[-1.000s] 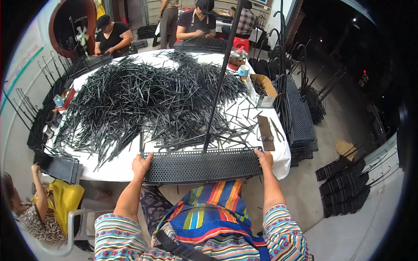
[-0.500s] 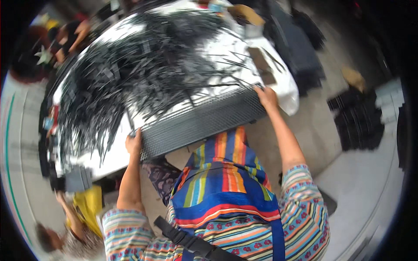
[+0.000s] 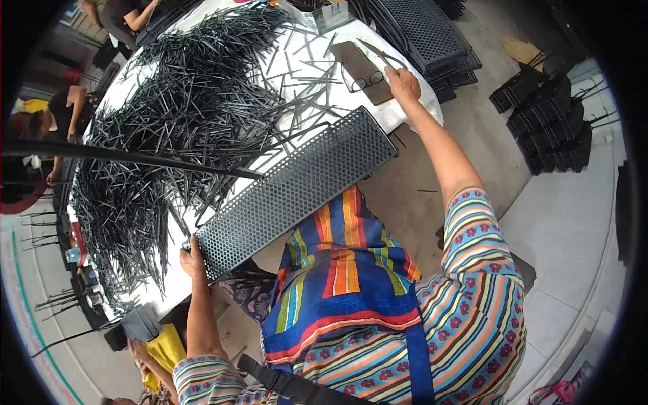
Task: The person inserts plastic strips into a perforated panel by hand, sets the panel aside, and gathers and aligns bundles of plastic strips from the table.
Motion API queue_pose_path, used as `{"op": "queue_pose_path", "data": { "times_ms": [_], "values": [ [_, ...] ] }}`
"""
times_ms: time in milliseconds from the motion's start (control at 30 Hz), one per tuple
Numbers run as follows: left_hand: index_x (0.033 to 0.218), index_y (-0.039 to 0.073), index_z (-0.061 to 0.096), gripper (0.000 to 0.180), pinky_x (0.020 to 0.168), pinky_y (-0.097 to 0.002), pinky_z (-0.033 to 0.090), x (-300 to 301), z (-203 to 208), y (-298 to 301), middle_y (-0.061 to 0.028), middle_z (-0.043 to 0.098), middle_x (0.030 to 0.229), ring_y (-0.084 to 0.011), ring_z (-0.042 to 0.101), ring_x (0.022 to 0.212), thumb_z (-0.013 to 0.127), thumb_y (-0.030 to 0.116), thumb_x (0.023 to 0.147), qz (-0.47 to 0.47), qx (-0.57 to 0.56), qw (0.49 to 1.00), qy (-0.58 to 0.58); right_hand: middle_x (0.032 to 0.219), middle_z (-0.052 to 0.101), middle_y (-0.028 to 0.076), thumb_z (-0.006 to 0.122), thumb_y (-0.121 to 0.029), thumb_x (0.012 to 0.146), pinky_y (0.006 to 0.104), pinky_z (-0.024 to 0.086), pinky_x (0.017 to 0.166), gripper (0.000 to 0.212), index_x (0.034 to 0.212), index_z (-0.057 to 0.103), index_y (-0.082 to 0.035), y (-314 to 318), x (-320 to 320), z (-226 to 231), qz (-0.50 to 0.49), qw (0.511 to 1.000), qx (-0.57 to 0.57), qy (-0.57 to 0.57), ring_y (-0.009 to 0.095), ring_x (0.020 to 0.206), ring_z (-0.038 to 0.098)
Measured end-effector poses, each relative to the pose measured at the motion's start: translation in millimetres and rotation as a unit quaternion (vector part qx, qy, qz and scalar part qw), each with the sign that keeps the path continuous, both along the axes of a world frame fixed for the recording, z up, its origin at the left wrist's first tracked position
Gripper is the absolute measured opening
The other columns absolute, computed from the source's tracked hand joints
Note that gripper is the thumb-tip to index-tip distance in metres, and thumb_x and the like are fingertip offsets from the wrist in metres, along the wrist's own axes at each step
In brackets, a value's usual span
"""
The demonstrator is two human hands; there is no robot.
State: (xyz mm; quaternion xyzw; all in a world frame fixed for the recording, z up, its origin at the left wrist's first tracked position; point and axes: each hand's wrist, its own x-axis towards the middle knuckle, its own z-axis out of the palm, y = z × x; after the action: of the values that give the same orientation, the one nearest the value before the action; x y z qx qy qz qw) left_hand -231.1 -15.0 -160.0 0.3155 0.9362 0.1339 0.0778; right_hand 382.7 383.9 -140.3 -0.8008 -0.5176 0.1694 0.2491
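A long black perforated panel (image 3: 297,192) slants across the near edge of the table, its right end raised farther away. My left hand (image 3: 194,260) is closed on its left end, thumb on the edge. My right hand (image 3: 403,86) is off the panel, over the table's right corner, with fingers partly stretched and seemingly empty. Its fingertips are beside the round handles of scissors (image 3: 376,78) on a brown board (image 3: 358,57). A thin pointed dark tool (image 3: 381,51) lies just beyond; whether the fingers touch it is unclear.
A large heap of thin black strips (image 3: 182,115) covers much of the white-covered table (image 3: 152,300). Black perforated panels (image 3: 425,34) are stacked at the far right. More black parts (image 3: 547,125) are piled on the right floor. Other people work along the left side.
My right hand has let go of the panel's right end and moved to the scissors. The panel has tilted more steeply, while my left hand keeps its end and has shifted slightly nearer.
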Motion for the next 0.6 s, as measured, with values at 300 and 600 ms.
{"op": "queue_pose_path", "data": {
  "times_ms": [300, 600],
  "values": [
    [0.095, -0.013, 0.063, 0.081, 0.087, -0.0490, 0.046, 10.5, 11.2, 2.0, -0.0351, 0.064, 0.095, -0.0469, 0.062, 0.093, 0.056, 0.066, 0.082, 0.007, -0.008, 1.000, -0.021, 0.120, 0.066, 0.016, 0.063, -0.038, 0.079, 0.0415, 0.052, 0.091, 0.046, 0.111, 0.070, -0.007, 69.4, -22.5, -5.5, -0.080, 0.983, -0.167, -0.003, 0.031, 0.111, 0.063],
    [0.086, -0.016, 0.061, 0.086, 0.078, -0.0488, 0.048, -0.8, -0.4, -8.0, -0.0325, 0.064, 0.080, -0.0448, 0.063, 0.079, 0.056, 0.070, 0.081, 0.000, 0.019, 1.000, 0.010, 0.075, 0.070, 0.014, 0.062, -0.010, 0.079, 0.0351, 0.056, 0.050, 0.014, 0.086, 0.071, 0.000, 87.0, -11.7, -39.3, -0.149, 0.968, -0.154, 0.131, 0.024, 0.060, 0.068]
  ]
}}
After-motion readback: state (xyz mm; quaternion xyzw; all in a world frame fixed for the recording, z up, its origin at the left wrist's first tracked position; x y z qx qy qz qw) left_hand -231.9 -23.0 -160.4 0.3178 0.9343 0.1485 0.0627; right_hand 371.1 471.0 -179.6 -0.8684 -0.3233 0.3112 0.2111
